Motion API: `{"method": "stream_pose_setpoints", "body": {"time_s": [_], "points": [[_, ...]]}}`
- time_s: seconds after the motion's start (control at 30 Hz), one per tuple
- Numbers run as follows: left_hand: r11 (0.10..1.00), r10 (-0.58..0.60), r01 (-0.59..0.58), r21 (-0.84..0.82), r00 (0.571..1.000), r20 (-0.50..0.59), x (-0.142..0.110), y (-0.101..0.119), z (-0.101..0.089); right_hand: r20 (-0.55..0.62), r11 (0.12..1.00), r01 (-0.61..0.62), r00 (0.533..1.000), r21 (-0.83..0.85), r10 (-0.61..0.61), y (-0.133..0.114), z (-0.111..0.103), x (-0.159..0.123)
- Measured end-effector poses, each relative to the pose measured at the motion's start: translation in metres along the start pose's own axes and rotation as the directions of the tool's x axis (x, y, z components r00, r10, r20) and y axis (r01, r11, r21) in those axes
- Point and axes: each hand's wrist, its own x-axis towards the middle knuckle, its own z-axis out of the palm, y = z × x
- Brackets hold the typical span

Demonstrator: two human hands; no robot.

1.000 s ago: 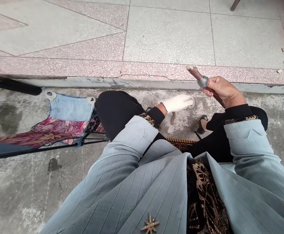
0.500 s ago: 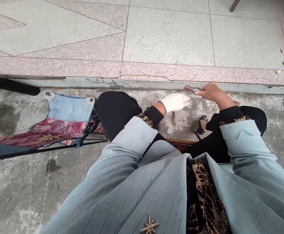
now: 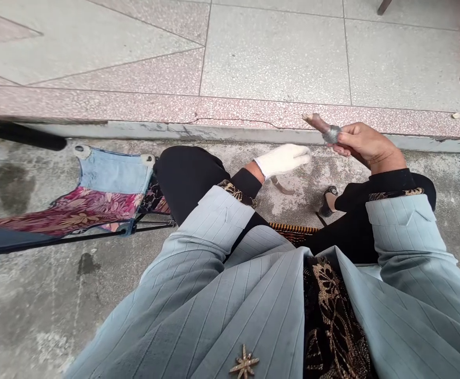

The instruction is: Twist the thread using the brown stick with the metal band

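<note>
here the right grip (image 3: 368, 145) is curled shut around a wooden stick (image 3: 316, 123) wrapped with a grey band, held up over the concrete floor (image 3: 36, 295), while the white-gloved left grip (image 3: 283, 160) sits nearby, fingers together, holding nothing.

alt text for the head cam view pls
A seated person in a grey-blue pinstriped jacket holds a short brown stick with a grey band in their bare right hand, their white-gloved left hand nearby, over a concrete floor below a tiled step.
</note>
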Motion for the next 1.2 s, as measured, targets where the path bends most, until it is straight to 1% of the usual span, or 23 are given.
{"method": "stream_pose_setpoints", "body": {"time_s": [0.07, 0.17, 0.2, 0.27, 0.33, 0.37, 0.4, 0.43, 0.47, 0.5, 0.53, 0.57, 0.6, 0.63, 0.67, 0.7, 0.77, 0.83, 0.9, 0.97, 1.03, 1.1, 1.2], "points": [[0.999, 0.03, -0.031, 0.025, 0.998, 0.05, 0.002, 0.0, 0.006, -0.068, 1.0, -0.021, 0.998, -0.017, 0.02, 0.004, 0.002, 0.006], [0.996, 0.055, -0.062, 0.066, 0.992, 0.112, 0.003, 0.005, 0.013, -0.132, 0.982, -0.139, 0.984, -0.13, 0.122, 0.01, 0.007, 0.018], [0.995, 0.057, -0.068, 0.076, 0.989, 0.133, 0.004, 0.006, 0.014, -0.163, 0.96, -0.199, 0.972, -0.199, 0.168, 0.011, 0.008, 0.022], [0.993, 0.059, -0.073, 0.088, 0.986, 0.156, 0.003, 0.008, 0.013, -0.222, 0.877, -0.317, 0.943, -0.361, 0.249, 0.013, 0.008, 0.029], [0.993, 0.06, -0.073, 0.098, 0.99, 0.131, 0.002, 0.007, 0.01, -0.22, 0.787, -0.374, 0.927, -0.491, 0.303, 0.015, 0.009, 0.034], [0.993, 0.054, -0.065, 0.1, 0.993, 0.106, 0.002, 0.006, 0.006, -0.175, 0.76, -0.372, 0.927, -0.534, 0.331, 0.017, 0.009, 0.035], [0.994, 0.046, -0.054, 0.099, 0.996, 0.081, 0.001, 0.004, 0.003, -0.094, 0.753, -0.348, 0.928, -0.559, 0.36, 0.018, 0.01, 0.036], [0.995, 0.044, -0.049, 0.091, 0.997, 0.06, 0.0, 0.003, 0.0, 0.019, 0.767, -0.309, 0.922, -0.563, 0.386, 0.019, 0.011, 0.035], [0.996, 0.047, -0.05, 0.076, 0.998, 0.044, -0.001, 0.001, -0.004, 0.155, 0.797, -0.258, 0.903, -0.547, 0.4, 0.02, 0.012, 0.034], [0.997, 0.053, -0.055, 0.057, 0.998, 0.032, -0.002, 0.0, -0.006, 0.298, 0.834, -0.2, 0.87, -0.514, 0.392, 0.02, 0.013, 0.033], [0.997, 0.064, -0.065, 0.036, 0.998, 0.021, -0.003, -0.001, -0.008, 0.426, 0.873, -0.142, 0.829, -0.466, 0.362, 0.02, 0.014, 0.031], [0.997, 0.077, -0.077, 0.012, 0.997, 0.012, -0.004, -0.002, -0.009, 0.523, 0.909, -0.093, 0.792, -0.406, 0.314, 0.019, 0.014, 0.029], [0.996, 0.087, -0.087, -0.016, 0.996, 0.005, -0.004, -0.002, -0.009, 0.583, 0.939, -0.056, 0.771, -0.34, 0.257, 0.018, 0.015, 0.026], [0.994, 0.097, -0.097, -0.046, 0.995, 0.001, -0.003, -0.003, -0.008, 0.605, 0.96, -0.03, 0.771, -0.277, 0.199, 0.015, 0.014, 0.024], [0.992, 0.104, -0.104, -0.074, 0.995, 0.001, -0.002, -0.003, -0.007, 0.599, 0.976, -0.01, 0.788, -0.217, 0.141, 0.013, 0.013, 0.021], [0.99, 0.103, -0.102, -0.095, 0.995, -0.002, -0.001, -0.003, -0.006, 0.57, 0.987, 0.007, 0.817, -0.159, 0.086, 0.011, 0.012, 0.019], [0.993, 0.078, -0.076, -0.091, 0.997, 0.011, 0.002, -0.003, -0.002, 0.464, 0.997, 0.034, 0.886, -0.075, 0.005, 0.006, 0.01, 0.014], [1.0, 0.028, -0.028, -0.012, 0.998, 0.063, 0.004, -0.002, 0.002, 0.323, 0.998, 0.033, 0.946, -0.054, -0.014, 0.004, 0.009, 0.011], [0.996, -0.001, -0.012, 0.092, 0.99, 0.14, 0.005, -0.001, 0.004, 0.188, 0.997, -0.004, 0.982, -0.074, 0.018, 0.005, 0.01, 0.012], [0.984, -0.004, -0.03, 0.175, 0.982, 0.19, 0.004, 0.001, 0.004, 0.11, 0.994, -0.049, 0.992, -0.093, 0.059, 0.007, 0.013, 0.015], [0.973, -0.003, -0.044, 0.226, 0.979, 0.206, 0.004, 0.003, 0.001, 0.066, 0.994, -0.074, 0.995, -0.083, 0.08, 0.009, 0.015, 0.019], [0.965, -0.022, -0.034, 0.261, 0.978, 0.207, 0.003, 0.004, -0.005, 0.023, 0.993, -0.086, 0.996, -0.078, 0.088, 0.007, 0.015, 0.023], [0.958, -0.041, -0.027, 0.287, 0.973, 0.228, 0.004, 0.004, -0.017, -0.047, 0.984, -0.12, 0.992, -0.134, 0.114, -0.003, 0.012, 0.026]]}}
